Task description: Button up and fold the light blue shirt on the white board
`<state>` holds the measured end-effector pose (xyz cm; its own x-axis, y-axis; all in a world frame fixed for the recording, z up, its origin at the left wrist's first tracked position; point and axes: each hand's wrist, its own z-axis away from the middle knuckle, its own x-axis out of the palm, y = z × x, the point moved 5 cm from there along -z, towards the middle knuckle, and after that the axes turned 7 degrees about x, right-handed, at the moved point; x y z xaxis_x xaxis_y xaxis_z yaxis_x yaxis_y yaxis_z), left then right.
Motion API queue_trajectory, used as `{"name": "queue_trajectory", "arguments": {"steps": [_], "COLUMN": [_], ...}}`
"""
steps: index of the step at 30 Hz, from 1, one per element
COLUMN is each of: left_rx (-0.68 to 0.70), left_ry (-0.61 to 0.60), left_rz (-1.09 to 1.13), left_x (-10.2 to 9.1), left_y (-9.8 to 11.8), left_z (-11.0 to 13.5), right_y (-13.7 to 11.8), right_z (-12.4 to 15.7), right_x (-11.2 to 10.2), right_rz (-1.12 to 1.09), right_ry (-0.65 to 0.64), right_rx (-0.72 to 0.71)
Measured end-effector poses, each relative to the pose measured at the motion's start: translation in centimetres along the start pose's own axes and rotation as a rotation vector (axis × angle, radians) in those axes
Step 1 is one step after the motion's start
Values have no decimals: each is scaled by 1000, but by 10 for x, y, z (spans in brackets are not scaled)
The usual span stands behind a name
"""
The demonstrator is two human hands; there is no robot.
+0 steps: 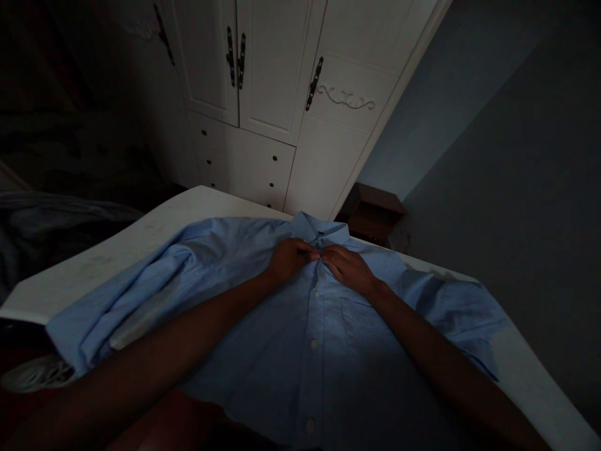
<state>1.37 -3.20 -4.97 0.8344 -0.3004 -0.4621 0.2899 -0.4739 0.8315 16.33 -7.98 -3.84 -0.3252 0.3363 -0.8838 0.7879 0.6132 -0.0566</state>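
Observation:
A light blue button-up shirt (263, 338) lies front side up, its collar pointing away from me and its sleeves spread to both sides. Just below the collar (335, 233), my left hand (290, 258) pinches the edge of the front placket. Opposite it, my right hand (347, 268) grips the same spot with its fingers closed, and the fingertips of both hands nearly meet. Whatever button sits between them is hidden by my fingers. Farther down the placket, several pale buttons (314, 344) show in a line. A chest pocket lies below my right hand.
The shirt rests on a white table (183, 207). Behind it stands a white wardrobe (263, 75) with dark handles and drawers. A brown wooden cabinet (380, 203) is at the back right. Dark cloth (61, 219) lies on the left, and a shoe (37, 374) is on the floor.

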Motion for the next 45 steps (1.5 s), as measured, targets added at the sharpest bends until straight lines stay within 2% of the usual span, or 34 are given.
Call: {"name": "queue_trajectory", "arguments": {"steps": [5,12,20,25,30,35,40,45], "left_rx": [55,41,44,23,5,12,25,-10], "left_ry": [-6,9,-123,-64,-22,-41,-28,-14], "left_rz": [-59,-13,-16,-87,-204,-249,-269,-291], "left_x": [1,3,3,6,9,8,9,11], "left_y": [5,1,13,13,10,14,11,7], "left_z": [1,1,4,8,8,8,8,9], "right_y": [0,-1,2,3,0,7,7,5], "right_z": [0,1,1,0,-1,-2,-3,-2], "right_x": [-1,-1,-2,-2,-5,-7,-4,-4], "right_rz": [-38,-13,-35,-68,-79,-121,-212,-239], "right_ry": [22,31,33,19,92,137,54,65], "right_rx": [-15,-3,18,25,18,132,108,68]}}
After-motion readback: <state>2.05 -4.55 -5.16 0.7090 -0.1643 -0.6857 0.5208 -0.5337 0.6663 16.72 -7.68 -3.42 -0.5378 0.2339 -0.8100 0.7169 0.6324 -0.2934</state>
